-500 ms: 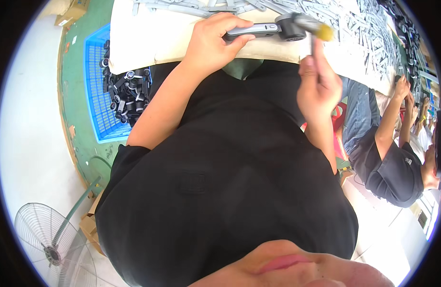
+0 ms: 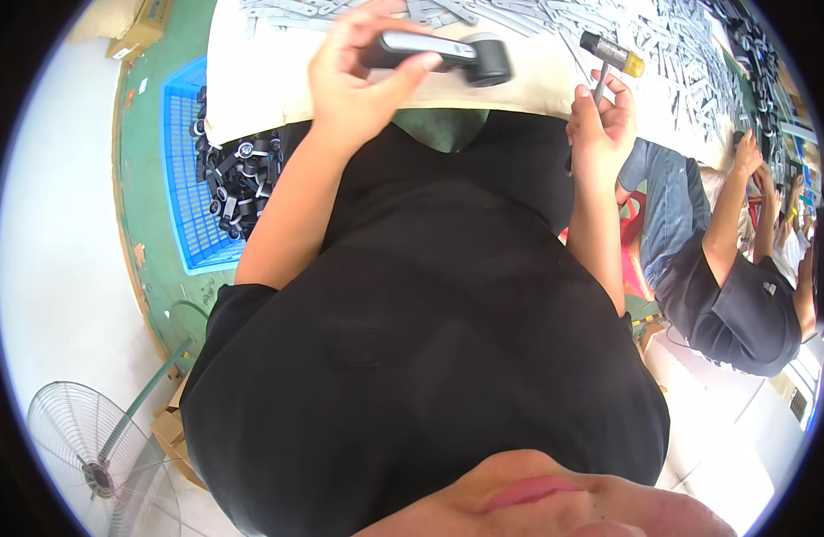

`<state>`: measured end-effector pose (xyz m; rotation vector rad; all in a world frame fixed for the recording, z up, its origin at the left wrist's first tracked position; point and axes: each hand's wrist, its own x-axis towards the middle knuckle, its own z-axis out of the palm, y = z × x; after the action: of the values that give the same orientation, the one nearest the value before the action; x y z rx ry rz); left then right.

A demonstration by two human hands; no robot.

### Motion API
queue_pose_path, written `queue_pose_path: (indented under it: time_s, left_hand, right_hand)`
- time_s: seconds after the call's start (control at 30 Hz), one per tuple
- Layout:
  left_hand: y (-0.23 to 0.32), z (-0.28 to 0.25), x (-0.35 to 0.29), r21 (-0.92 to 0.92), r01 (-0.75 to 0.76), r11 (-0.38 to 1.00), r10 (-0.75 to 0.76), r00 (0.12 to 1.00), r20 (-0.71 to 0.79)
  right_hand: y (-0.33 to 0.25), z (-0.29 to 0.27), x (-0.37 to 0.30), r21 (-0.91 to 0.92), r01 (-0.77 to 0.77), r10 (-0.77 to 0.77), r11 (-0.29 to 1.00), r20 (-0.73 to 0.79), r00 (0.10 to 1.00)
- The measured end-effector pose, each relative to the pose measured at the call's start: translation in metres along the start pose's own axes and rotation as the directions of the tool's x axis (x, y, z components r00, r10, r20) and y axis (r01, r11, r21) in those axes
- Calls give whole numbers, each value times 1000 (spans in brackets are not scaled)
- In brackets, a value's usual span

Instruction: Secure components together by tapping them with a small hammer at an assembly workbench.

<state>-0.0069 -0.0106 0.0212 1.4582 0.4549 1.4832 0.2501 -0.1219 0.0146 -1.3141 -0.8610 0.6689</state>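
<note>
My left hand (image 2: 345, 85) grips a black-and-grey gimbal-like handle (image 2: 423, 45) by its left part, raised above the pale tabletop (image 2: 269, 79). A round black joint (image 2: 489, 61) sits at the handle's right end, slightly blurred. In my right hand (image 2: 604, 130) is a small mallet (image 2: 613, 54), its head black on one side and yellow on the other. The fingers are wrapped round the mallet's thin shaft, and the head stands up to the right of the handle, apart from it.
Many slim grey parts (image 2: 555, 16) lie across the table's far and right areas. At the left, a blue plastic basket (image 2: 181, 179) holds several black jointed pieces (image 2: 237, 188). A co-worker (image 2: 743, 291) sits to the right. A fan (image 2: 97, 479) stands at lower left.
My left hand has moved left and toward me with the handle, now tilted. The mallet has come away from the round joint, toward the right, and its head is less blurred.
</note>
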Motion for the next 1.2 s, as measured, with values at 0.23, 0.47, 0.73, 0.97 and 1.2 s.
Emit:
queue_pose_path:
  time_s: [0.23,0.47,0.73,0.97,1.2]
  left_hand:
    - [45,16,5,218,88,972,-113,988,108]
    - [2,71,10,748,-415,518,-166,809,564]
    - [-6,77,7,758,-551,349,149,831,535]
    - [28,63,-8,408,-77,910,-120,892,436]
    - [15,71,-24,256,48,965,-117,958,262]
  right_hand:
    - [4,-34,27,-767,102,-271,633,-96,958]
    - [8,-40,63,-888,109,-193,447,23,981]
    - [-2,-38,62,-906,84,-22,416,83,996]
    - [-39,-14,-6,7,-287,279,958,207,938]
    - [-42,21,-37,-34,20,-10,999,253,967]
